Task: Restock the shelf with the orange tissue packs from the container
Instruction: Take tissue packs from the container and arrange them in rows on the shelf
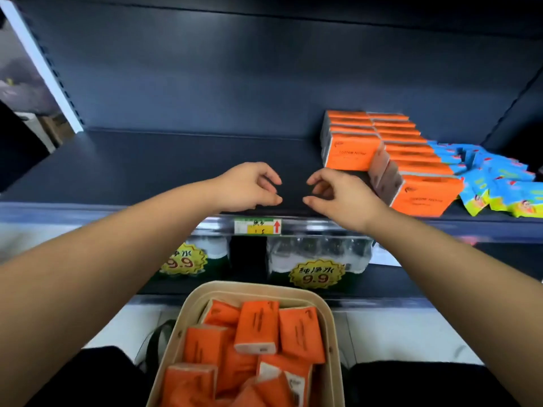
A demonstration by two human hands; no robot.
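Left hand (249, 186), right hand (340, 195), loosely curled

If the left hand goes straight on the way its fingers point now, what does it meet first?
Probably the right hand: the left hand points rightward at its fingertips, across a short gap above the shelf. Depth is unclear, so it might pass.

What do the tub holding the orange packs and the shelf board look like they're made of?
Tub: probably smooth matte plastic, judging by its tan, rounded, moulded-looking rim. Shelf board: likely painted metal; dark, flat, faint sheen.
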